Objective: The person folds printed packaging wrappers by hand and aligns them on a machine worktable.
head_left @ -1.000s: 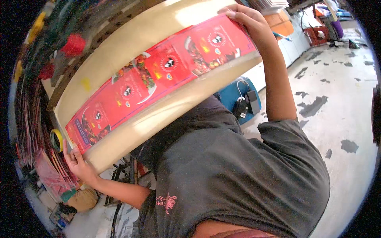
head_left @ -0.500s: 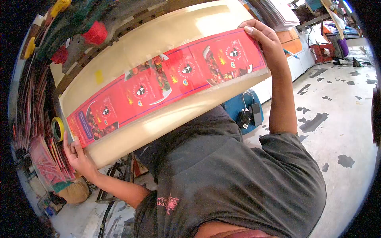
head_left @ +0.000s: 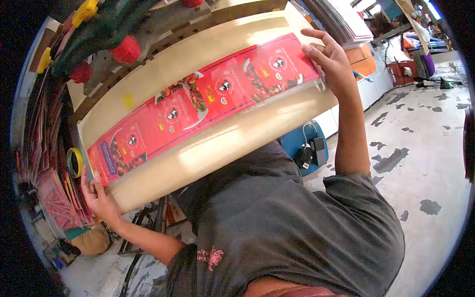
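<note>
A long red printed strip (head_left: 203, 101), with panda logos, food pictures and a clear margin along its lower edge, lies slanted over a cream work surface (head_left: 217, 143). At its lower left end, my left hand (head_left: 100, 197) pinches the corner between thumb and fingers. My right hand (head_left: 330, 62) grips the upper right end, thumb on the near face and index finger bent above. The undersides of both grips are hidden.
A machine with red knobs (head_left: 125, 48) stands along the back edge. Yellow tape roll (head_left: 74, 162) and stacked red sheets (head_left: 37, 133) are at the left. A blue stool (head_left: 297, 138) holds a black charger (head_left: 319, 151). Stacked sheets (head_left: 341, 22) sit at upper right.
The right end of the strip has shifted slightly left and up with my right hand, whose index finger is more raised. My left hand stays at its corner, and the view has tilted slightly.
</note>
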A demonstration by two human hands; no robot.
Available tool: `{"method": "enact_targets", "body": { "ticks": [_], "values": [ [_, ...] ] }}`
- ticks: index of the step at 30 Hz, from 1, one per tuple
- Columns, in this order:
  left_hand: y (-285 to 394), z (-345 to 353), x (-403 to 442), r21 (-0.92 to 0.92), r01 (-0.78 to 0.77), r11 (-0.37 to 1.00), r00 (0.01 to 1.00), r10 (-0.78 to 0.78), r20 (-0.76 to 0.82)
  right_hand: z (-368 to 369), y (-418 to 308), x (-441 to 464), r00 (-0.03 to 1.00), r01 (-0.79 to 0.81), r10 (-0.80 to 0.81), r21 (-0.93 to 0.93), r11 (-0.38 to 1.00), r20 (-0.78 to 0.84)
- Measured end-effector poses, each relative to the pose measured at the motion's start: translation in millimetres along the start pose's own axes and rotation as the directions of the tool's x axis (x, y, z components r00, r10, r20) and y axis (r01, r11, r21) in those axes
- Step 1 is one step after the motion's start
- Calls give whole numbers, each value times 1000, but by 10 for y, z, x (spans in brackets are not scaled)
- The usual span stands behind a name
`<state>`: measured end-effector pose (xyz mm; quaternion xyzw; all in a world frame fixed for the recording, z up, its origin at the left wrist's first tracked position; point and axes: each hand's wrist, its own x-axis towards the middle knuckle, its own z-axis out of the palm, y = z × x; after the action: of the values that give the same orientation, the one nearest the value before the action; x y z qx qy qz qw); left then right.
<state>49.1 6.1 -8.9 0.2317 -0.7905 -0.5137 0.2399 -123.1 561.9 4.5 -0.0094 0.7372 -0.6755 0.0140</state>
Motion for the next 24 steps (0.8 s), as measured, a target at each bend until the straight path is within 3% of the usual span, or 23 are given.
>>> {"method": "enact_targets", "body": {
  "ticks": [3,4,6,7,8,9,10,12,16,19,24],
  "values": [
    [-33,-125,104,157,-49,986,995,34,98,43,-32,18,994,104,-88,-278,955,69],
    [1,-145,126,156,-51,986,995,37,94,104,-88,22,993,109,-92,-277,955,71],
    [123,-167,211,413,-88,906,978,-1,210,241,-184,32,982,162,-186,-677,718,38],
    [181,-130,230,410,-92,907,979,7,205,253,-128,78,953,241,-297,-736,633,57],
    [229,-41,318,451,-210,868,965,111,237,261,-76,159,953,240,-300,-737,632,53],
    [240,15,364,487,-320,813,940,209,268,280,-28,217,930,275,-356,-811,516,88],
    [238,62,471,486,-320,813,940,210,268,303,-17,302,906,297,-403,-871,393,127],
    [221,84,636,499,-264,825,945,116,307,342,-27,409,930,252,-349,-888,386,113],
    [64,187,670,457,-212,864,964,109,241,417,1,476,912,261,-393,-901,345,114],
    [53,260,715,486,-281,828,954,186,235,436,6,503,920,205,-389,-911,358,54],
    [120,323,677,595,-184,782,980,102,168,472,-9,500,910,180,-414,-906,383,6]
  ]
}}
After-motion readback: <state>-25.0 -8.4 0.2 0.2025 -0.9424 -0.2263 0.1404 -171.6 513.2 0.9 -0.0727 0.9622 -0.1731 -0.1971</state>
